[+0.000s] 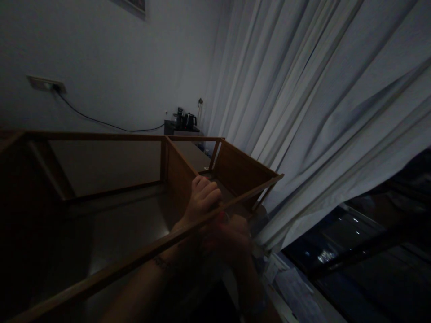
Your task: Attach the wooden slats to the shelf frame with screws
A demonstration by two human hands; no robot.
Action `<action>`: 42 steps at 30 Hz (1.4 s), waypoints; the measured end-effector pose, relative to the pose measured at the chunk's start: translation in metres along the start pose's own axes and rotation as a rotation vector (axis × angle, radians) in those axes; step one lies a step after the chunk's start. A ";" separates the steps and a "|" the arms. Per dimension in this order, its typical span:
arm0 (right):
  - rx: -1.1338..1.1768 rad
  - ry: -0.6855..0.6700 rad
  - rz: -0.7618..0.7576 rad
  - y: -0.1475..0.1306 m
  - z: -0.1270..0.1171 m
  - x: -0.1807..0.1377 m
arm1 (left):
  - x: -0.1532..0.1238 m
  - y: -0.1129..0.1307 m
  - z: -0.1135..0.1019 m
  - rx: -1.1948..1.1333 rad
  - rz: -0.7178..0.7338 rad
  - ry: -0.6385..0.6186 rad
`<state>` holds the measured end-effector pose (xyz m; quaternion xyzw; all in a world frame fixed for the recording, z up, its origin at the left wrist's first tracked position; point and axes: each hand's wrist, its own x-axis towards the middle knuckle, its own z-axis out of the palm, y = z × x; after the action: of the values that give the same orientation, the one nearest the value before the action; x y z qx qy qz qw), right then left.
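Note:
A wooden open-frame shelf unit lies tipped in front of me in a dim room. My left hand reaches up from below and its fingers are curled round the thin front rail of the frame. My right hand sits just below and to the right of the left one, in deep shadow under the same rail. Its fingers look curled, but what they grip is lost in the dark.
White curtains hang on the right over a dark window. A kettle stands on a small table by the far wall. A black cable runs from a wall socket. Papers lie at lower right.

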<state>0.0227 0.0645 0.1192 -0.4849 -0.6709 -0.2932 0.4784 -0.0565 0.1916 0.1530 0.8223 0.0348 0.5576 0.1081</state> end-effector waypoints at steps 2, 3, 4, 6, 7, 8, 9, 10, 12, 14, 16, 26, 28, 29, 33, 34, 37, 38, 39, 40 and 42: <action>-0.060 -0.123 -0.075 0.003 -0.013 0.006 | 0.000 -0.001 0.001 0.008 -0.001 0.002; -0.088 -0.182 -0.106 0.004 -0.020 0.011 | 0.000 -0.001 0.001 0.009 -0.001 0.002; -0.110 -0.200 -0.136 0.004 -0.027 0.017 | 0.001 -0.001 0.001 0.008 0.000 0.002; -0.105 -0.184 -0.219 0.002 -0.037 0.029 | 0.001 0.000 0.000 0.001 0.002 0.001; -0.094 -0.182 -0.240 0.002 -0.040 0.035 | 0.001 0.001 -0.001 -0.003 0.001 0.001; -0.082 -0.179 -0.257 0.001 -0.041 0.040 | 0.001 0.002 -0.002 -0.007 0.002 0.002; -0.071 -0.179 -0.265 0.001 -0.041 0.044 | 0.002 0.003 -0.003 -0.011 0.002 0.002; -0.065 -0.177 -0.270 0.001 -0.039 0.047 | 0.002 0.004 -0.004 -0.015 0.004 0.002; -0.058 -0.161 -0.248 -0.002 -0.034 0.051 | 0.002 0.005 -0.006 -0.022 0.006 0.003; -0.037 -0.114 -0.138 -0.007 -0.028 0.056 | 0.002 0.006 -0.006 -0.027 0.004 0.005; 0.026 -0.048 0.066 -0.014 -0.024 0.060 | 0.002 0.006 -0.005 -0.029 0.000 0.010; 0.225 0.176 0.475 -0.019 -0.017 0.055 | 0.004 0.008 -0.007 -0.032 -0.005 -0.010; 0.148 0.208 0.411 -0.012 -0.019 0.052 | 0.003 0.007 -0.007 -0.031 -0.004 -0.005; 0.097 0.213 0.385 -0.009 -0.021 0.050 | 0.003 0.007 -0.006 -0.030 -0.003 -0.004; -0.090 0.130 0.287 0.006 -0.029 0.043 | 0.002 0.005 -0.005 -0.029 -0.001 -0.006; -0.127 0.087 0.255 0.008 -0.031 0.042 | 0.002 0.005 -0.005 -0.029 -0.001 -0.012; -0.239 -0.007 0.143 0.011 -0.032 0.036 | 0.002 0.005 -0.006 -0.029 0.002 -0.027; -0.270 -0.022 0.110 0.010 -0.032 0.034 | 0.002 0.005 -0.007 -0.028 0.001 -0.030; -0.286 -0.024 0.085 0.009 -0.031 0.032 | 0.002 0.006 -0.007 -0.027 -0.001 -0.032; -0.282 -0.019 0.071 0.007 -0.029 0.031 | 0.003 0.006 -0.008 -0.026 -0.003 -0.034; -0.204 0.006 0.130 0.000 -0.025 0.027 | 0.003 0.008 -0.008 -0.024 -0.010 -0.036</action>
<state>0.0300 0.0534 0.1534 -0.5727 -0.6031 -0.3297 0.4468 -0.0637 0.1859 0.1602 0.8308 0.0302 0.5424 0.1212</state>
